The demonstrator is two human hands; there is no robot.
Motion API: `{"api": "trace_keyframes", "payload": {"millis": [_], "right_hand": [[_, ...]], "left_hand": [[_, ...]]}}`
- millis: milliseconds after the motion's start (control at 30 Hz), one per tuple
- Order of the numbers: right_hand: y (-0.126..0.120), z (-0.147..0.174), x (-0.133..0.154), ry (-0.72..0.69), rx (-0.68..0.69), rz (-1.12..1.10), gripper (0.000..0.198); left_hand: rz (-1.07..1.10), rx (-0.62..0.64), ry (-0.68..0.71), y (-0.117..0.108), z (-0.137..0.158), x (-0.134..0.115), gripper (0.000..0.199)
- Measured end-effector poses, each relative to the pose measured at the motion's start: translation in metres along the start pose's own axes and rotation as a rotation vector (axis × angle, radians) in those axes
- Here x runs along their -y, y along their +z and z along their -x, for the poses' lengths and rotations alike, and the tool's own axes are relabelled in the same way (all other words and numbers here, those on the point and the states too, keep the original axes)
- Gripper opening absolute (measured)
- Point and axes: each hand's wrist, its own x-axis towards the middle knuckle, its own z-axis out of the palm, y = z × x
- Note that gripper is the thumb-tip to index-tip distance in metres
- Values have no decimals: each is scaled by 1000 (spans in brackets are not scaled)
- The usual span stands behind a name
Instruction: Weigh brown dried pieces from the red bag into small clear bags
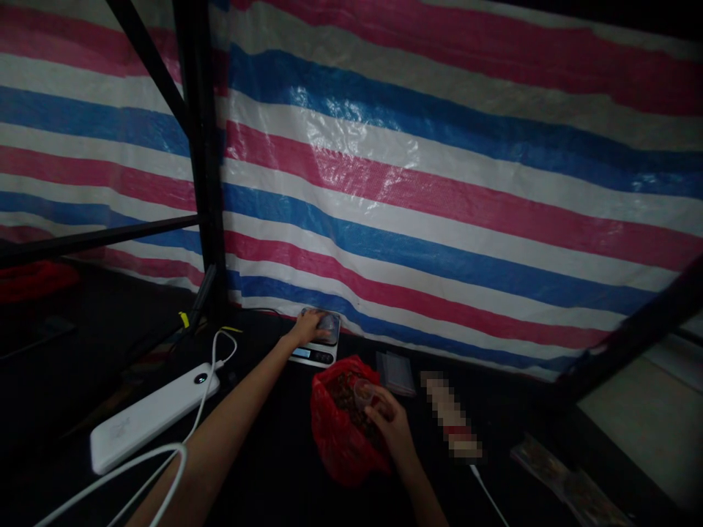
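Note:
My left hand reaches over a small digital scale with a lit display. Its fingers are spread over the plate, beside a shiny clear plastic item that I cannot make out fully. My right hand grips a small clear plastic cup by its side. The cup is tilted inside the mouth of a red plastic bag. Small brown pieces fill the bag; their kind is too dim to tell. Whether the cup contains any is unclear.
Flat clear plastic bags lie right of the red bag. Beyond them are a blurred-out long item with a white cable and filled clear packets. A white power bank lies left. Black frame posts and striped sheeting stand behind.

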Motion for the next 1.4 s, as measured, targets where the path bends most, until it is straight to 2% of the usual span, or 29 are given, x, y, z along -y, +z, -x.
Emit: {"api": "trace_keyframes", "payload": {"millis": [133, 267, 333, 433, 500, 667, 933, 1067, 1167, 1300, 1333, 1400], "right_hand": [[-6, -2, 2, 28, 10, 28, 42], [-8, -10, 12, 23, -10, 35, 45], [-5, -19, 24, -4, -12, 79, 45], [3, -36, 52, -100, 14, 256, 42], [10, -48, 72, -195, 32, 430, 39], [23, -64, 110, -455, 179, 847, 33], [41, -62, 140, -800, 386, 1390, 34], [44, -57, 149, -923, 465, 1530, 42], [32, -52, 147, -908, 375, 1511, 41], [2, -37, 123, -739, 87, 1314, 33], [-6, -32, 114, -690, 60, 1254, 33], [-20, -18, 95, -593, 106, 1178, 32]], "left_hand": [[154, -75, 0, -6, 8, -10, 52], [737, -143, 5, -11, 41, -27, 56], [971, -101, -23, -11, 62, -34, 56], [1115, 39, -59, -7, 84, -42, 54], [1141, 101, -61, -5, 91, -46, 53], [1191, 133, -20, -2, 94, -48, 51], [1240, 83, -33, 0, 94, -49, 46], [1248, 72, -54, 2, 94, -51, 53], [1233, 100, -35, 1, 96, -52, 56], [1118, 96, -7, -14, 83, -48, 56], [1040, 87, 2, -20, 75, -45, 55], [808, 64, 34, -31, 53, -38, 52]]}}
